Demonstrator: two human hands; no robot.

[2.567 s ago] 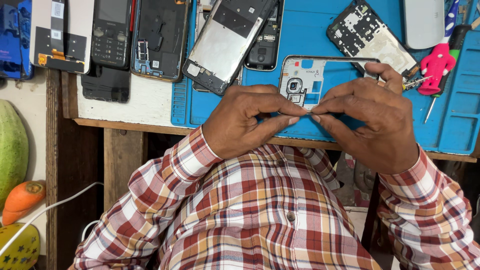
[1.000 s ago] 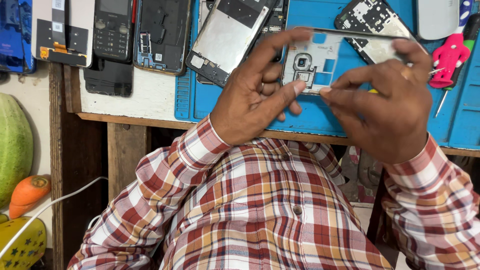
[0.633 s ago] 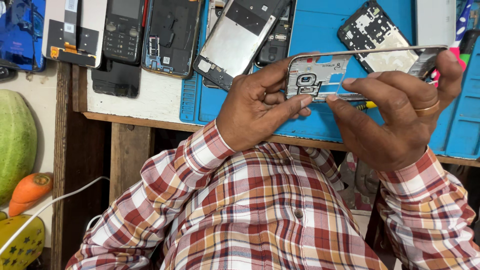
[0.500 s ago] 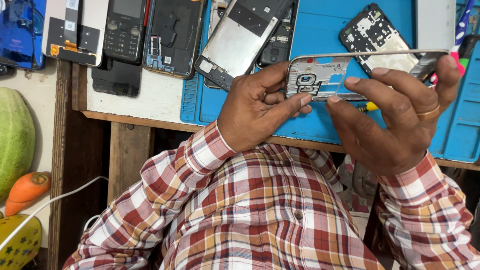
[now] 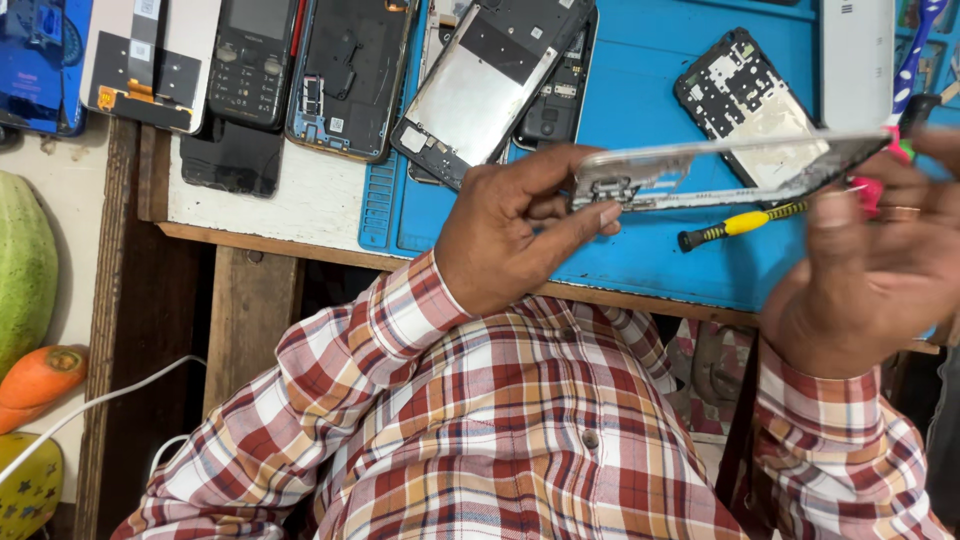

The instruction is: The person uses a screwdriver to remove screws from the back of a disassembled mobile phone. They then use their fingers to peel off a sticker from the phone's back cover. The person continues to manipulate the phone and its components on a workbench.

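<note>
**Phone frame held edge-on over the blue mat**

Phone frame (image 5: pixel 720 165) is seen right of centre in the upper half, lifted clear of the blue mat (image 5: pixel 640 90). Its long axis runs left to right across the picture, tilted slightly up toward the right edge, the thin side turned to the camera. The left end is pinched between thumb and fingers of the left hand (image 5: pixel 510 235); the right end is gripped by the right hand (image 5: pixel 870 270), blurred, fingers curled closed around it. One frame is held, by two hands.

On the mat below, one yellow-and-black screwdriver (image 5: pixel 745 222) is laid, just under the frame. One circuit board (image 5: pixel 745 100) is seen upper right. Across the upper left, four opened or dark phones are counted, among them one keypad phone (image 5: pixel 250 60), plus one screen panel (image 5: pixel 150 60).
</note>
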